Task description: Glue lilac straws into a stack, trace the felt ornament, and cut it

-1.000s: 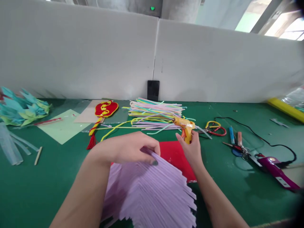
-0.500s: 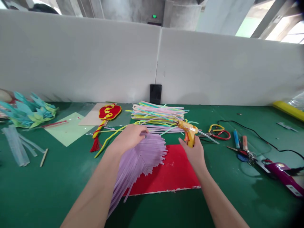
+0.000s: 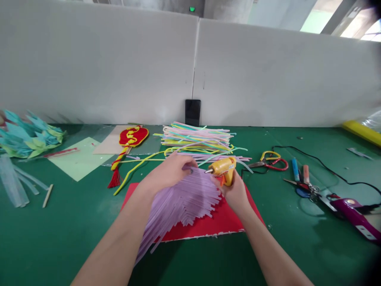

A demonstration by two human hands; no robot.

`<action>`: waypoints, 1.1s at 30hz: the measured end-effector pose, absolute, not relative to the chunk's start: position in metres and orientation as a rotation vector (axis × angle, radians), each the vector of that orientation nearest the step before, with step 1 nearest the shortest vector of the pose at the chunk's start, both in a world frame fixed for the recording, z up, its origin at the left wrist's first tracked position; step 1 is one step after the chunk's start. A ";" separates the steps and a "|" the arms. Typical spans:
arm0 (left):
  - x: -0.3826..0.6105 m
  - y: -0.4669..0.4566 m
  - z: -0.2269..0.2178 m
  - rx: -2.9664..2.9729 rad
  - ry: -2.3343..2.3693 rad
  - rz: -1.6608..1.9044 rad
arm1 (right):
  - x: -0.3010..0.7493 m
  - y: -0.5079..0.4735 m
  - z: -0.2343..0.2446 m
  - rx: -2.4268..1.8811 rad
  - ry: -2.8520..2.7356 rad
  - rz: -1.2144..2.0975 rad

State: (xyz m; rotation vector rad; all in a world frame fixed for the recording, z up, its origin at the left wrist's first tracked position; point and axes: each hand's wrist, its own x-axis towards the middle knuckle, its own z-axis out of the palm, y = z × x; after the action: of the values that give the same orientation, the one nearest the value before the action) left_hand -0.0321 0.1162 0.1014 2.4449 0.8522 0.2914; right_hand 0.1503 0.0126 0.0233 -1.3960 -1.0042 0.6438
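Many purple strips (image 3: 184,196) overlap above the red sheet's (image 3: 214,224) left and middle, apparently joined already, their upper edge pinched in the left hand (image 3: 168,171); behind the sheet, loose stems (image 3: 196,139) lie unused; over its right part, the right hand (image 3: 236,194) grips the yellow glue gun (image 3: 224,168).

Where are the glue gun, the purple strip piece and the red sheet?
Glue gun (image 3: 222,167), head view, on its yellow body.
Purple strip piece (image 3: 186,198), head view, near its middle.
Red sheet (image 3: 218,220), head view, on its bare right part.
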 end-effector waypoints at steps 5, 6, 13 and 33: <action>-0.026 0.113 0.102 2.417 0.824 0.289 | 0.151 0.011 0.021 -1.308 -1.002 0.660; -0.026 0.113 0.103 2.410 0.835 0.304 | 0.151 0.011 0.021 -1.315 -1.005 0.657; -0.022 0.112 0.101 2.331 0.936 0.382 | 0.145 0.010 0.022 -1.306 -0.984 0.680; -0.032 0.115 0.111 2.359 0.741 0.366 | 0.146 0.010 0.024 -1.322 -1.015 0.621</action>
State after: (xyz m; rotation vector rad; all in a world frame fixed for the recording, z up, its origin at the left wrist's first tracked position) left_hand -0.0318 0.1148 0.1105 2.3594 0.7411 0.3657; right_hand 0.1459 0.0099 0.0235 -1.3223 -1.0147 0.6208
